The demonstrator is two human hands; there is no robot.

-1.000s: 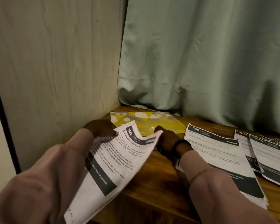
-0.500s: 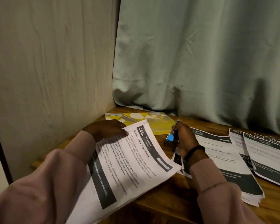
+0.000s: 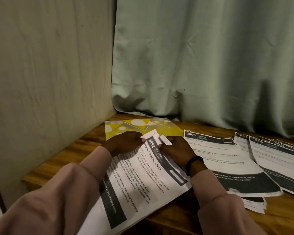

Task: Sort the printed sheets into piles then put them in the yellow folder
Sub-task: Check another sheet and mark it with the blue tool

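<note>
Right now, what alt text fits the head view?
Both hands work at the top corner of the 2652 sheets: left hand pinches it, right hand holds a small stapler. Yellow folder behind, other piles right.

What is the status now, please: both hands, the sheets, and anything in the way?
Left hand pinches the 2652 sheet at its top corner. Right hand holds a small stapler-like tool there. Yellow folder closed behind. Nothing blocking.
</note>
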